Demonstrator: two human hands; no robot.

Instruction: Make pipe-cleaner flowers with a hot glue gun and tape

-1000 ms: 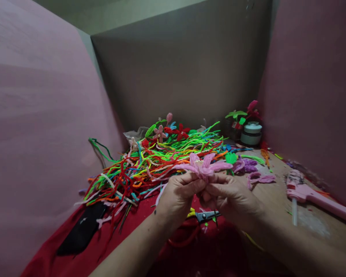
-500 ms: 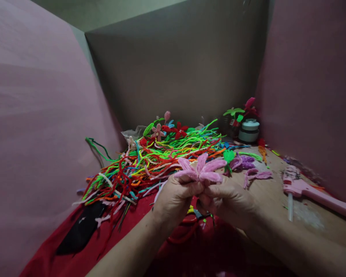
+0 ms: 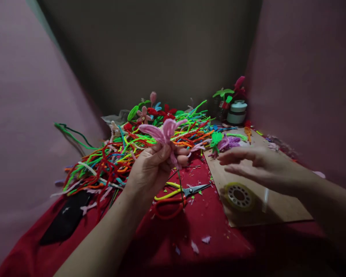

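My left hand (image 3: 154,163) pinches a pink pipe-cleaner flower (image 3: 163,132) between thumb and fingers. Its petals spread upward, and a thin dark stem (image 3: 181,188) hangs below the fist. Holding nothing that I can see, my right hand (image 3: 248,163) hovers over the brown board with its fingers stretched out to the left. Close to those fingertips lie a green pipe-cleaner piece (image 3: 216,139) and purple petals (image 3: 229,142). Beneath my left hand rest scissors with red handles (image 3: 168,211) and a yellow-handled cutting tool (image 3: 193,190).
A heap of coloured pipe cleaners (image 3: 112,154) fills the back left, with finished flowers (image 3: 167,112) behind it. A tape roll (image 3: 238,195) and clear glue stick (image 3: 265,200) are on the board (image 3: 288,213). A black flat object (image 3: 66,217) lies left; a lidded jar (image 3: 237,112) stands at back right.
My right hand has let go of the flower and moved right, its fingers opening. The left hand keeps the flower, now tilted and more to the left. The view has tipped downward.
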